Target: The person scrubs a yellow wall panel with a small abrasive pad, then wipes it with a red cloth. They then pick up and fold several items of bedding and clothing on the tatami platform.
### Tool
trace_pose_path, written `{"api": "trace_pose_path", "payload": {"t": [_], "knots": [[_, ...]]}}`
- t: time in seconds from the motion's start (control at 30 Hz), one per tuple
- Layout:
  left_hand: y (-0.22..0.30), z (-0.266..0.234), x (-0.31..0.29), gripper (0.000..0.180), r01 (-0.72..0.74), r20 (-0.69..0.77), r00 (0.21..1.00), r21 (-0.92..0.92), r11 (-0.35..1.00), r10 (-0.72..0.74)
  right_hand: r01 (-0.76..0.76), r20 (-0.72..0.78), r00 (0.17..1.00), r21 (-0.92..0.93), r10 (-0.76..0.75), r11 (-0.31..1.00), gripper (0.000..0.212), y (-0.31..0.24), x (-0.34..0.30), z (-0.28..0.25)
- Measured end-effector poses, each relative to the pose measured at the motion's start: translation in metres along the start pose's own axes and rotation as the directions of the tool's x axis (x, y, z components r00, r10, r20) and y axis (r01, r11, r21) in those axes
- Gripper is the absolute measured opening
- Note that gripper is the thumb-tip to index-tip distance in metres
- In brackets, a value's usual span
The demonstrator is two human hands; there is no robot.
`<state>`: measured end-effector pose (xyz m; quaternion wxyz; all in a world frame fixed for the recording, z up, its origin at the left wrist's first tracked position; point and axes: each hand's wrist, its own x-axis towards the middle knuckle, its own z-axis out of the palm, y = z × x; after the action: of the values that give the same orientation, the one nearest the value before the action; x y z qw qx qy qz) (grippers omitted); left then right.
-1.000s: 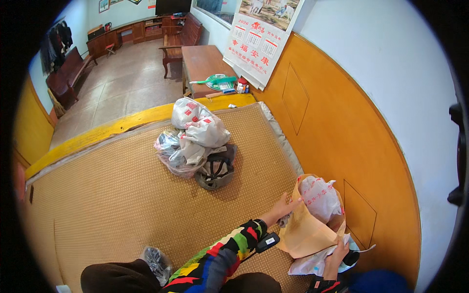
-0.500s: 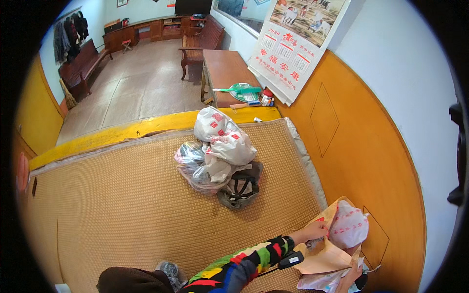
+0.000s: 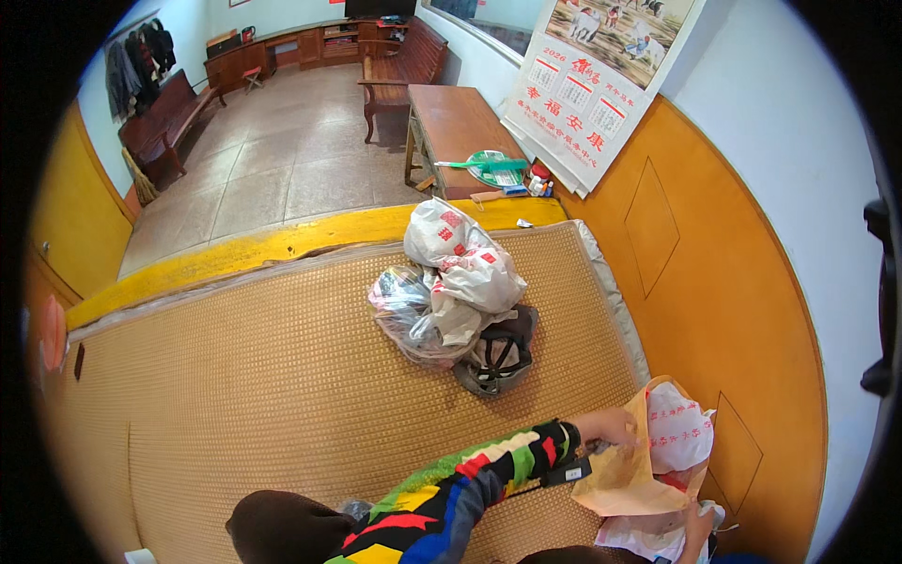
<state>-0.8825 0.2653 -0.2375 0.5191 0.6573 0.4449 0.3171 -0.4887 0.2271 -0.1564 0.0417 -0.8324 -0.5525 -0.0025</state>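
Note:
At the lower right I have a brown paper bag (image 3: 615,481), its mouth spread wide. A white plastic bag with red print (image 3: 678,428) sits in that mouth, on the side near the wall. My left hand (image 3: 609,428), reaching across in a multicoloured patterned sleeve, has its fingers closed at the paper bag's left rim. My right hand (image 3: 696,532) grips the bag's near edge from below, partly cut off by the picture's edge. Under the paper bag, beside my right hand, lies another whitish plastic bag (image 3: 648,536).
Tied white plastic bags (image 3: 479,277), a clear bag of mixed things (image 3: 413,324) and a dark cap (image 3: 496,365) lie together on the woven mat (image 3: 263,395). A yellow ledge (image 3: 225,254) bounds its far side. Wooden wall panelling (image 3: 695,235) stands at the right; a table (image 3: 460,122) is beyond.
The white bag's rounded bulge has flattened, and it sits lower against the paper bag. The paper bag's mouth has spread. My view has shifted, so the room appears farther right.

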Motion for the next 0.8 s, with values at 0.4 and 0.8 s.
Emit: {"api": "trace_pose_path", "payload": {"t": [0.4, 0.8], "knots": [[0.076, -0.270, -0.122, 0.040, -0.005, -0.033, 0.999, 0.399, 0.917, 0.020, -0.038, -0.032, 0.999, -0.051, 0.036, 0.998, 0.064, 0.046, -0.003, 0.010], [0.043, -0.108, -0.710, 0.045, 0.698, -0.827, -0.196, -0.495, 0.517, -0.527, 0.326, -0.059, 0.943, -0.036, -0.328, 0.945, 0.049, -0.007, 0.018, 0.011]]}}
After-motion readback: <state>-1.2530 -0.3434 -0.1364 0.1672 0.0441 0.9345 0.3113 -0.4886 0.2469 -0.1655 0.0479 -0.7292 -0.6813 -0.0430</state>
